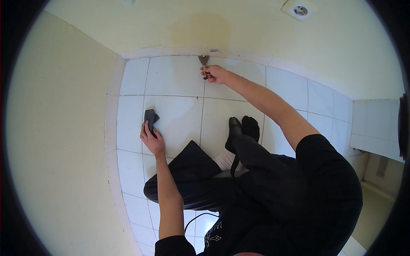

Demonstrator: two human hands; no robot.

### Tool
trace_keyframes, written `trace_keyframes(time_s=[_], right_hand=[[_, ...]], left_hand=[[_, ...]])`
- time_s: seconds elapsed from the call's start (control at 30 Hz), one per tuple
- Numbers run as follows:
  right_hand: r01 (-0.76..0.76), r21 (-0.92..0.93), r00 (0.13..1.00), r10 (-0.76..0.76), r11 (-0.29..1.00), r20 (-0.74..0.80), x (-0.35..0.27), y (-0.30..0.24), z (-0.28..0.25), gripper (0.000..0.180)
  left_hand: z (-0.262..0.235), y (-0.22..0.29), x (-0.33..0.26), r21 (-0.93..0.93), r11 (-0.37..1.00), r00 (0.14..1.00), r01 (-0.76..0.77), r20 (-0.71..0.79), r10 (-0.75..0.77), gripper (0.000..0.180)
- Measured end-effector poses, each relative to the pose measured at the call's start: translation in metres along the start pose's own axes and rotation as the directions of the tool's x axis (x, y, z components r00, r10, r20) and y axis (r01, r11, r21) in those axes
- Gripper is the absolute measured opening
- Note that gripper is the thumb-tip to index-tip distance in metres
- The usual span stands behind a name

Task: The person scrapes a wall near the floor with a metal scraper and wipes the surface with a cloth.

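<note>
My right hand is stretched far forward, its fingers closed round the handle of a putty knife. The knife's wide blade points at the wall and reaches the seam where the floor tiles meet the pale skirting. Over on the left, my left hand grips a dark grey folded cloth at floor level. The cloth's top end sticks out beyond the fingers; its lower part is hidden by the hand.
White floor tiles with dark grout lines lie around me. A cream wall rises ahead, with a wall socket at upper right; another wall stands at left. My folded legs and dark-socked foot are close by. A tiled ledge is at right.
</note>
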State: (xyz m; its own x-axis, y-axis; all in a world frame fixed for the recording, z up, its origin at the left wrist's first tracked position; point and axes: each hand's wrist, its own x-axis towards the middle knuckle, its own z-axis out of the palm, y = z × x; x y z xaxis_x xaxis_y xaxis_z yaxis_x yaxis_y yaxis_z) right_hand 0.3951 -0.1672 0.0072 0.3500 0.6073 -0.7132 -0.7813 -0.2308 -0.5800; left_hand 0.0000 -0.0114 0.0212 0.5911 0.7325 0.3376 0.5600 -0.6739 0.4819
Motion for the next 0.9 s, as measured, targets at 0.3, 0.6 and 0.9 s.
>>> trace_keyframes(time_s=[0.3, 0.6, 0.9], right_hand=[[0.066, -0.276, 0.998, -0.064, 0.959, 0.016, -0.039, 0.009, -0.008, 0.016], [0.17, -0.946, 0.667, -0.674, -0.277, 0.318, -0.1, -0.009, -0.05, 0.018], [0.141, -0.987, 0.687, -0.709, -0.081, 0.156, -0.164, 0.026, -0.094, 0.019]], left_hand=[[-0.002, -0.004, 0.0, 0.003, 1.0, 1.0, 0.016, 0.02, -0.016, 0.05], [0.001, 0.0, -0.003, -0.034, 0.999, 0.999, 0.023, 0.031, -0.022, 0.049], [-0.002, -0.012, 0.004, 0.074, 0.996, 0.998, -0.059, -0.003, 0.059, 0.04]])
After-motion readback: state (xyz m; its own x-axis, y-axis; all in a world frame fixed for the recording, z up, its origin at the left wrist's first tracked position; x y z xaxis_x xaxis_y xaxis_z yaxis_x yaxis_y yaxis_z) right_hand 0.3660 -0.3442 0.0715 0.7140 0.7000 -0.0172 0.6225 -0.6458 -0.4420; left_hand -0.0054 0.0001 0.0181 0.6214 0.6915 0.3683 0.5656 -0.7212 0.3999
